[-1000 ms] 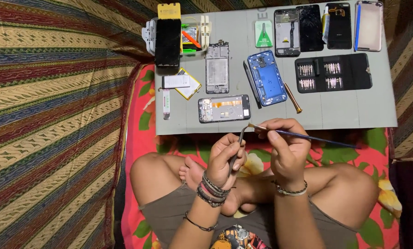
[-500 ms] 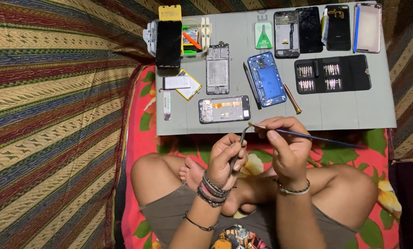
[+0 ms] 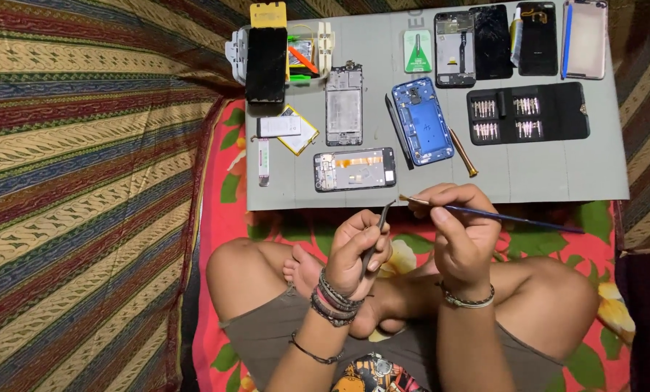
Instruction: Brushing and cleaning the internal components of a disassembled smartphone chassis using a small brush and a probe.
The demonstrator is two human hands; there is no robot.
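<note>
Teardown well along: opened phone frames (image 3: 354, 169) lie on the grey mat (image 3: 557, 174); left hand (image 3: 358, 250) fingers pinch tweezers (image 3: 378, 232), right hand (image 3: 461, 232) grips a thin brush (image 3: 499, 215) (reassembly looks undone).

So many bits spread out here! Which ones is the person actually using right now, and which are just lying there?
In use:
left hand holding tweezers
right hand holding a thin blue brush

Lying about on the grey mat:
blue phone frame
opened phone
screwdriver-bit case
small screwdriver
</note>
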